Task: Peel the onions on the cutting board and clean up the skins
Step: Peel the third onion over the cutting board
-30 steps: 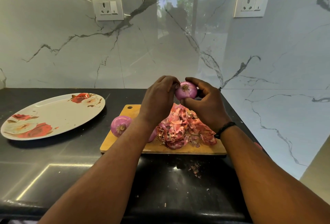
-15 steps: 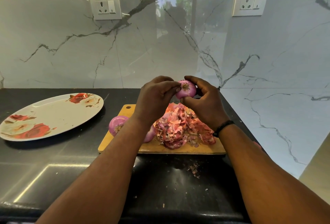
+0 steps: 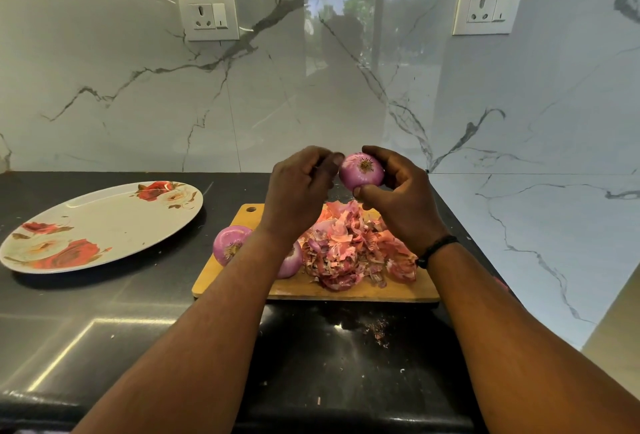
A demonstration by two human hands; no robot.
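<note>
Three onions — one (image 3: 361, 170) gripped in the right hand (image 3: 401, 198), two (image 3: 230, 244) on the board (image 3: 346, 290) beside one skin pile (image 3: 353, 250). The left hand (image 3: 298, 187), fingers curled, sits just left of the held onion — whether it pinches skin, I cannot tell.

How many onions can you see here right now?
3. One onion is held up in the right hand; one lies at the cutting board's left edge; another peeks from behind the left forearm. The skin pile could hide more.
</note>
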